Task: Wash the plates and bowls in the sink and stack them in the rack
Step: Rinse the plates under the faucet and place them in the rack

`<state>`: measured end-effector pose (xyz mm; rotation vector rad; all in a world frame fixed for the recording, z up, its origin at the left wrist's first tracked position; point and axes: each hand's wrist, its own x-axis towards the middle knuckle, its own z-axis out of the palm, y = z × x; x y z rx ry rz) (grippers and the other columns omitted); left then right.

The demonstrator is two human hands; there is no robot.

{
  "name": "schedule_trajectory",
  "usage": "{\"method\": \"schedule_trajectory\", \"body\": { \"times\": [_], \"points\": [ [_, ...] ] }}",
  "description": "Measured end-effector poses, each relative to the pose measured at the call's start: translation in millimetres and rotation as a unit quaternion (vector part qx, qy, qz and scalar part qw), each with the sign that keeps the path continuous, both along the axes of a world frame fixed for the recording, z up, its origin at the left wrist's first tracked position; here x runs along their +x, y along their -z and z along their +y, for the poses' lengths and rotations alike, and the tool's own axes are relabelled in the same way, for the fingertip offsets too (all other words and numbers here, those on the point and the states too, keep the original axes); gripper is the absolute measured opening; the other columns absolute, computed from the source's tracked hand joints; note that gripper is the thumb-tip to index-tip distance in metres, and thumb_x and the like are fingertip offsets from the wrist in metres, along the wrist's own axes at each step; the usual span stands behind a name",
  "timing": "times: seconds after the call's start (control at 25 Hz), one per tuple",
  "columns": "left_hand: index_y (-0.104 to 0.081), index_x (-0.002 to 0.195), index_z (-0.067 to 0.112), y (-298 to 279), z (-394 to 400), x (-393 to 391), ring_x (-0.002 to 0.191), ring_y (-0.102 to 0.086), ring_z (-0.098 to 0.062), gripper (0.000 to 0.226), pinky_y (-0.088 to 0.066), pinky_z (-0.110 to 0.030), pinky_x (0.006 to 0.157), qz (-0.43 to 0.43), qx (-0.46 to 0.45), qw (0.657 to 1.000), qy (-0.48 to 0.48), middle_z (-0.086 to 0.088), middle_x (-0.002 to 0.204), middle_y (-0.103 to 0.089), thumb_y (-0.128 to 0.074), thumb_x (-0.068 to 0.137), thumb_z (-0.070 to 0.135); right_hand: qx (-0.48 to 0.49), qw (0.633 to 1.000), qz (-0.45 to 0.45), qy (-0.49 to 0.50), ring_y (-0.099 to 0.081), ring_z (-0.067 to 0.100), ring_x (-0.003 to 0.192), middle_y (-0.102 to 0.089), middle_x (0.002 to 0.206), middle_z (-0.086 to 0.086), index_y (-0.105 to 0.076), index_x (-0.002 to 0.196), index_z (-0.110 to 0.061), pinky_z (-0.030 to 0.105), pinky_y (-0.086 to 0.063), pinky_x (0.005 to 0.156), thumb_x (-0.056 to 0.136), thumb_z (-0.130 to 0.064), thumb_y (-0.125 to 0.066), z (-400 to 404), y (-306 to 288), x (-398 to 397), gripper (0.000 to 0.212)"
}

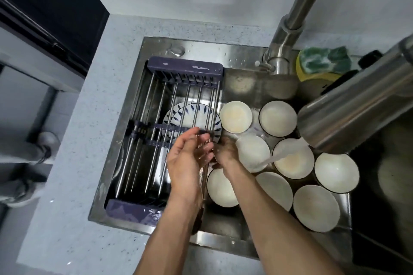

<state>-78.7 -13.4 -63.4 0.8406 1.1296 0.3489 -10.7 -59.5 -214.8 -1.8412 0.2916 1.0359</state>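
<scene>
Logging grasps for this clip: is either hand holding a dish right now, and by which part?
Neither. The left hand is open and wet; the right hand holds no dish.

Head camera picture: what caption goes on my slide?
Wet hands meet beside the rack while water pours into white bowls.

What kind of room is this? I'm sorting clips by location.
Probably a home kitchen: a stainless steel sink full of white ceramic bowls, a steel faucet running, and a green-and-yellow sponge.
</scene>
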Motion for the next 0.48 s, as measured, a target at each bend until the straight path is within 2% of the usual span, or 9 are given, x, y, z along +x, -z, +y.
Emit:
{"method": "schedule_trajectory", "body": {
  "times": [0.08,0.16,0.24,0.32,0.44,0.48],
  "points": [
    [-0.068,0.108,0.012,4,4,-7,0.076,-0.066,-0.020,0.023,-0.054,-0.031,0.070,0.010,0.008,1.000,0.011,-0.009,0.090,-0.074,-0.048,0.101,0.007,0.004,1.000,-0.001,0.018,-0.069,0.026,0.070,-0.075,0.091,0.006,-0.070,0.089,-0.025,0.033,-0.053,0.053,0.087,-0.019,-0.057,8,8,2,0.015],
    [-0.068,0.106,0.012,7,5,-12,0.075,-0.065,-0.019,0.022,-0.053,-0.029,0.068,0.011,0.008,1.000,0.010,-0.009,0.089,-0.073,-0.047,0.101,0.007,-0.024,0.999,-0.038,0.024,-0.068,0.028,0.074,-0.074,0.087,0.007,-0.069,0.086,-0.019,0.040,-0.057,0.061,0.086,-0.016,-0.052,9,9,5,0.017],
    [-0.068,0.105,0.012,9,6,-13,0.074,-0.064,-0.019,0.022,-0.053,-0.028,0.066,0.012,0.008,1.000,0.002,-0.009,0.088,-0.073,-0.047,0.101,0.006,-0.069,0.992,-0.102,0.025,-0.068,0.031,0.077,-0.073,0.085,0.007,-0.068,0.087,-0.015,0.045,-0.059,0.069,0.083,-0.023,-0.049,1,0,4,0.021],
    [-0.067,0.105,0.011,11,4,-11,0.074,-0.062,-0.020,0.021,-0.052,-0.025,0.064,0.007,0.009,1.000,0.001,-0.010,0.088,-0.072,-0.047,0.100,0.005,-0.092,0.984,-0.146,0.040,-0.067,0.035,0.074,-0.071,0.082,0.008,-0.063,0.084,-0.016,0.051,-0.058,0.067,0.077,-0.037,-0.042,-25,-1,-2,0.031],
    [-0.068,0.102,0.012,9,-5,-6,0.075,-0.062,-0.019,0.022,-0.053,-0.023,0.063,-0.001,0.040,0.999,0.016,-0.009,0.087,-0.071,-0.048,0.100,0.003,-0.146,0.969,-0.181,0.086,-0.067,0.039,0.081,-0.070,0.094,0.010,-0.061,0.103,-0.023,0.055,-0.058,0.073,0.073,-0.051,-0.037,-83,-14,-14,0.048],
    [-0.068,0.101,0.013,7,-10,-4,0.077,-0.064,-0.019,0.022,-0.053,-0.024,0.066,0.001,0.061,0.998,0.032,-0.008,0.088,-0.072,-0.050,0.099,0.003,-0.153,0.966,-0.182,0.103,-0.068,0.036,0.081,-0.071,0.094,0.007,-0.063,0.103,-0.023,0.053,-0.058,0.074,0.075,-0.050,-0.039,-99,-34,-17,0.046]
  ]
}}
